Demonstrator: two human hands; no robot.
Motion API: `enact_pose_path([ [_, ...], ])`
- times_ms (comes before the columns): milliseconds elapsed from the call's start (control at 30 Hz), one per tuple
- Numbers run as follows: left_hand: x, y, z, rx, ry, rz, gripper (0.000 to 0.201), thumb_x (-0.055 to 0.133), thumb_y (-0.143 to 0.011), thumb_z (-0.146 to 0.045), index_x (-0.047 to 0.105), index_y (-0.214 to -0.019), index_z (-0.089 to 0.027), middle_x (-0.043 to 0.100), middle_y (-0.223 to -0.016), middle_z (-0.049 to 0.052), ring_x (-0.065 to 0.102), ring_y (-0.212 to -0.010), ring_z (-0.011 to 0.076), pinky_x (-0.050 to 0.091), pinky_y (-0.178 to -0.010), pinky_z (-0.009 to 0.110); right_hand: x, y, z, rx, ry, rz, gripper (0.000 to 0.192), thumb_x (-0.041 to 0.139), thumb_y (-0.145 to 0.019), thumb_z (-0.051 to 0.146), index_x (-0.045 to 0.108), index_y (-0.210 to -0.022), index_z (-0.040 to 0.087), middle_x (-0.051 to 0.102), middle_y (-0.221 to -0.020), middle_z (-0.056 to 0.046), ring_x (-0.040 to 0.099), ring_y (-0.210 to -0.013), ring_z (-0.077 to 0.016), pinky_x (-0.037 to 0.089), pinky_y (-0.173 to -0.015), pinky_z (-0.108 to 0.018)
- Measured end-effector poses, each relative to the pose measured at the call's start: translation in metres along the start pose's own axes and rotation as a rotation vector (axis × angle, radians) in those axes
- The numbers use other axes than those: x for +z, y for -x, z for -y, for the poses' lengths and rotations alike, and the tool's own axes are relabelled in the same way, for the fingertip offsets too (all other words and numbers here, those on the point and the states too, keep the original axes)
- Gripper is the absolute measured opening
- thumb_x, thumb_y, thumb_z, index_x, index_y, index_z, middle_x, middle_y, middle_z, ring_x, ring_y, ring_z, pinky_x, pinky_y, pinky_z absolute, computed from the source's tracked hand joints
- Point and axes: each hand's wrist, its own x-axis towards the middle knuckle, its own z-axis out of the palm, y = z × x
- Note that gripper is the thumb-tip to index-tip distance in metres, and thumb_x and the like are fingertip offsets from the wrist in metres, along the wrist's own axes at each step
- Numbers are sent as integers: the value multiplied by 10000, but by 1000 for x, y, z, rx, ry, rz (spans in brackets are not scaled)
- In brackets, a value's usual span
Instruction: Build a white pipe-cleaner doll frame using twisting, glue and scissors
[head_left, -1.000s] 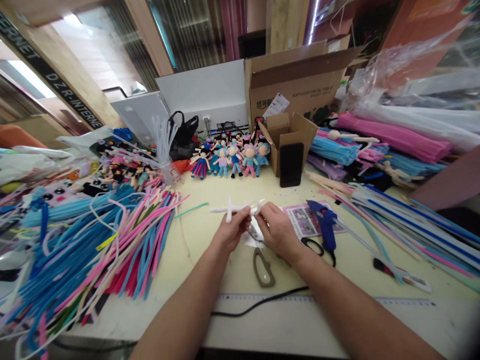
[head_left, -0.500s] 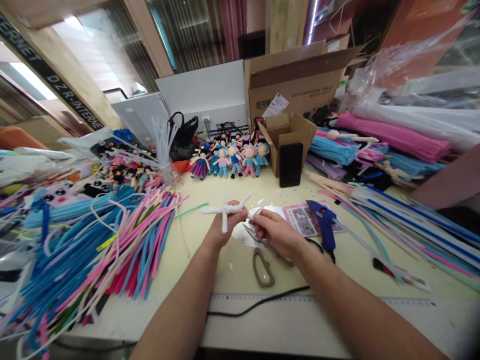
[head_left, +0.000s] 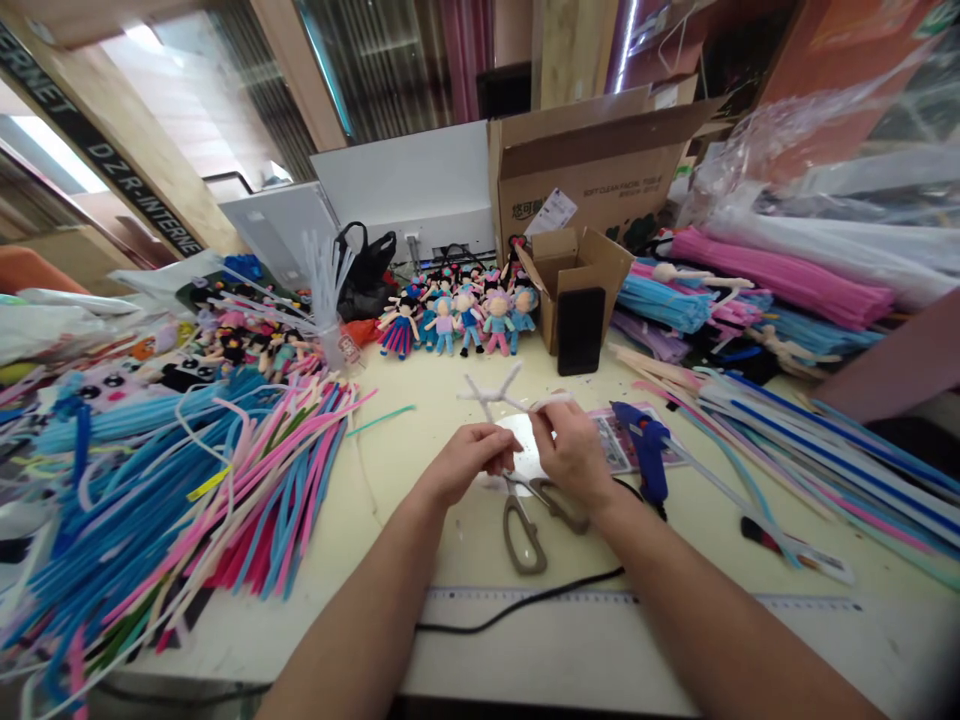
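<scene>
My right hand (head_left: 576, 455) pinches one end of a white fuzzy pipe-cleaner figure (head_left: 493, 392), whose thin limbs spread out to the left above the table. Just below the figure is my left hand (head_left: 471, 458), apart from it, with fingers curled and pressed together; whether anything is between them is hidden. Beneath both hands lie scissors (head_left: 523, 540) with grey-brown handles, their blades partly covered. A shiny white sheet (head_left: 529, 448) shows between the hands. To the right of my right hand rests a blue glue gun (head_left: 646, 450) on a printed card (head_left: 613, 440).
Bundles of coloured pipe cleaners (head_left: 172, 500) cover the left side, and more strips (head_left: 810, 440) lie right. Small dolls (head_left: 465, 320) stand at the back beside a black phone (head_left: 580, 330) and cardboard box (head_left: 600, 260). A ruler (head_left: 675, 600) and black cable (head_left: 517, 605) run along the front.
The white figure has passed from my left hand into my right hand and turned. My right hand has moved up and right; my left hand has let go of the figure and shifted slightly right.
</scene>
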Motion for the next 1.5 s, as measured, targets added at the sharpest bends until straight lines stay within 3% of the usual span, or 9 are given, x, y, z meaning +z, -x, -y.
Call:
enact_pose_path([
  [167, 7, -5, 4, 53, 401, -196, 293, 747, -622, -378, 630, -704, -123, 567, -584, -13, 429, -451, 39, 343, -458, 187, 7, 7, 7, -189, 114, 146, 188, 388, -880, 138, 490, -736, 202, 507, -765, -70, 447, -766, -207, 369, -707, -324],
  [300, 7, -8, 6, 24, 532, -265, 300, 809, -541, -310, 609, -670, -126, 556, -559, -27, 453, -465, 39, 376, -470, 171, 9, 8, 11, -192, 103, 193, 182, 397, -876, 142, 506, -742, 198, 510, -779, -75, 449, -770, -213, 374, -706, -329],
  [533, 1, -8, 5, 106, 530, -239, 254, 806, -554, -258, 640, -688, -121, 578, -600, -17, 477, -512, 39, 385, -518, 167, 12, 9, 13, 50, -190, 195, 171, 410, -907, 235, 527, -790, 192, 543, -802, -53, 494, -765, -181, 375, -705, -303],
  [800, -6, -6, 3, 209, 394, -166, 235, 766, -606, -306, 631, -686, -131, 552, -608, -9, 459, -554, 70, 349, -548, 216, 13, 4, 18, 548, -638, 289, 237, 473, -848, 360, 473, -677, 196, 458, -582, 40, 424, -555, -115, 324, -531, -252],
  [1067, -6, -4, 2, 236, 311, -113, 281, 784, -565, -346, 633, -681, -140, 519, -585, -13, 464, -574, 101, 351, -577, 242, 13, 3, 18, 761, -1136, 358, 274, 623, -715, 375, 444, -614, 193, 424, -511, 58, 348, -471, -81, 252, -485, -237],
  [1233, -6, -5, 2, 195, 359, -105, 229, 754, -598, -289, 663, -747, -140, 558, -637, 2, 478, -598, 97, 368, -582, 227, 11, 2, 16, 690, -1057, 282, 256, 594, -742, 350, 425, -621, 201, 392, -514, 64, 337, -491, -93, 249, -502, -244],
  [1333, -7, -5, -2, 89, 467, -100, 258, 686, -648, -271, 680, -877, -151, 623, -738, 39, 537, -666, 122, 408, -606, 236, 7, -1, 11, 525, -772, 180, 232, 540, -793, 327, 414, -641, 206, 356, -557, 60, 329, -525, -104, 256, -512, -252],
  [1500, -5, -6, -1, 52, 529, -106, 414, 604, -709, -530, 669, -845, -145, 653, -777, 70, 577, -667, 136, 436, -602, 254, 0, -1, 10, 183, -297, 80, 175, 465, -835, 205, 418, -666, 206, 408, -647, 22, 386, -611, -133, 296, -573, -271],
])
